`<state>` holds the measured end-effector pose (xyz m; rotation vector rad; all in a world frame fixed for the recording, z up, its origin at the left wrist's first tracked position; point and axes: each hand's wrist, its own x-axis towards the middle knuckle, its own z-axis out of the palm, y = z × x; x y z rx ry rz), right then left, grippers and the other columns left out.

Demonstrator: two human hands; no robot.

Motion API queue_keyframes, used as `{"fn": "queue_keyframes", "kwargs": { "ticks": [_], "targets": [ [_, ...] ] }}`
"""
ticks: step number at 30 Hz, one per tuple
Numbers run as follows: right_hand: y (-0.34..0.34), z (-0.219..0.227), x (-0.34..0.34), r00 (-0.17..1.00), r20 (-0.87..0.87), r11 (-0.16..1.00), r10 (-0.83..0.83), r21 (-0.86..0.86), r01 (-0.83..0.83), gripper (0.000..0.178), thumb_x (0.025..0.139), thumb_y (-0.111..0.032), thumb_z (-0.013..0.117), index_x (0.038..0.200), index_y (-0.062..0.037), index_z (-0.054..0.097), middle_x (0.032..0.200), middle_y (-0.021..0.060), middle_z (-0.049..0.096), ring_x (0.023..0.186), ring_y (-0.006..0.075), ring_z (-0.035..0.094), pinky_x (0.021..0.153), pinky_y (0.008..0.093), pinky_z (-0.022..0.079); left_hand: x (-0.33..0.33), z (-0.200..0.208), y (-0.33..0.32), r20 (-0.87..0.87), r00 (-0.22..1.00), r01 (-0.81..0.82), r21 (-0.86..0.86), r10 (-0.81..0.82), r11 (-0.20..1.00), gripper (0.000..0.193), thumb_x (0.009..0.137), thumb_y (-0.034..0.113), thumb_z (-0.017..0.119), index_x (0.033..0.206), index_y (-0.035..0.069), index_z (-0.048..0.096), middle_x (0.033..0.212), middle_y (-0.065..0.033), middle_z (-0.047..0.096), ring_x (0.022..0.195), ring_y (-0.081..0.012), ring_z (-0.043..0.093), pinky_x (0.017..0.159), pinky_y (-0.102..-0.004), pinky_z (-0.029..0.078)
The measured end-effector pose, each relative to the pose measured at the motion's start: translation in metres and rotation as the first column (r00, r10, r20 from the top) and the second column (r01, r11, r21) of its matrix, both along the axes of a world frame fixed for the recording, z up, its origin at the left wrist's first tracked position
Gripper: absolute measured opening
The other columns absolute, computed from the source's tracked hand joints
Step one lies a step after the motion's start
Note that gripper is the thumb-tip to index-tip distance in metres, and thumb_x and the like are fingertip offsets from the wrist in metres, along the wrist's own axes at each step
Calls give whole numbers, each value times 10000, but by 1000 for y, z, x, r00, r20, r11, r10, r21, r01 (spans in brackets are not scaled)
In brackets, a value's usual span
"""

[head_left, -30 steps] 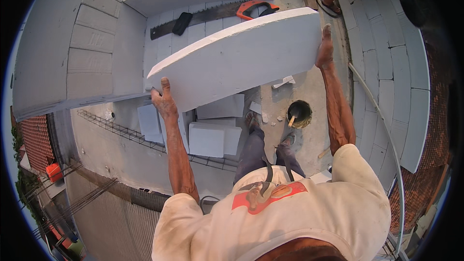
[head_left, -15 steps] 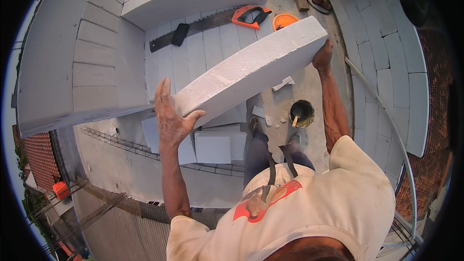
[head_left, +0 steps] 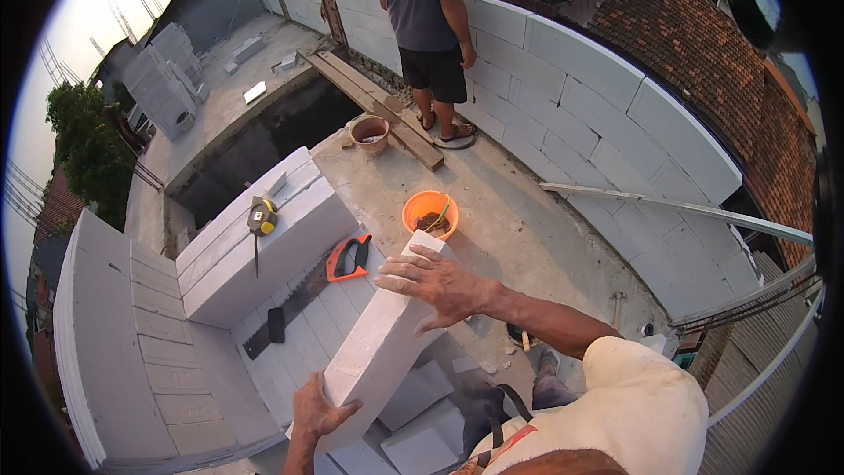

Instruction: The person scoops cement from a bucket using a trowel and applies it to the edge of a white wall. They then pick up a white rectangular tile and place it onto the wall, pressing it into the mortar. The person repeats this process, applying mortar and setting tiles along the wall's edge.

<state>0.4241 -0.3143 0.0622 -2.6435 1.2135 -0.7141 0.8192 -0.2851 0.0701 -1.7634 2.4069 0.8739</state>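
Note:
A long white aerated concrete block point(head_left: 374, 352) slants from near left to far right in front of me, on edge above the stacked blocks. My left hand point(head_left: 321, 408) grips its near end, thumb on the right face. Over its far end lies my right hand point(head_left: 444, 286), fingers across the top and thumb down the right side. What bears the block's underside is hidden. Left of it, a handsaw point(head_left: 303, 295) with an orange and black handle lies on a bed of blocks, a small black object point(head_left: 276, 325) on its blade.
A tape measure point(head_left: 262, 216) sits on upright blocks point(head_left: 264, 255). Beyond my right hand stands an orange bucket point(head_left: 431, 215); a brown bucket point(head_left: 369, 135) is farther off. A person point(head_left: 426, 26) stands by planks point(head_left: 387, 110) and a low block wall point(head_left: 563, 97). A dark floor opening point(head_left: 264, 141) lies far left.
The view has tilted up and turned, bringing the person and far floor into sight. My right hand has shifted from the block's far end onto its top. The left hand stays at the near end.

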Motion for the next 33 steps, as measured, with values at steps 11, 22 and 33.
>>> {"fn": "queue_keyframes", "kwargs": {
  "ticks": [11,22,33],
  "targets": [
    [21,-21,28,918,-354,983,181,74,-166,708,695,-177,838,1347,-83,580,1118,76,650,1112,257,639,927,405,503,-37,-8,60,176,981,101,-105,-82,989,941,628,374,942,1337,-54,497,1120,-241,689,996,-423,717,877,-482,578],
    [263,-75,-75,976,-188,933,-110,319,166,668,604,-133,878,1213,-117,603,1049,33,627,1088,224,624,888,392,474,-145,-29,163,231,841,463,159,-489,872,937,644,436,910,1349,-46,525,1162,-232,707,1042,-392,727,926,-473,571],
    [566,-121,-227,711,-320,652,-626,285,702,728,571,-156,896,1233,-140,594,1105,23,620,1081,219,617,872,393,445,-385,-83,308,165,484,832,218,-859,510,957,682,499,892,1387,-21,506,1263,-223,668,1137,-386,695,974,-474,560]
  ]
}}
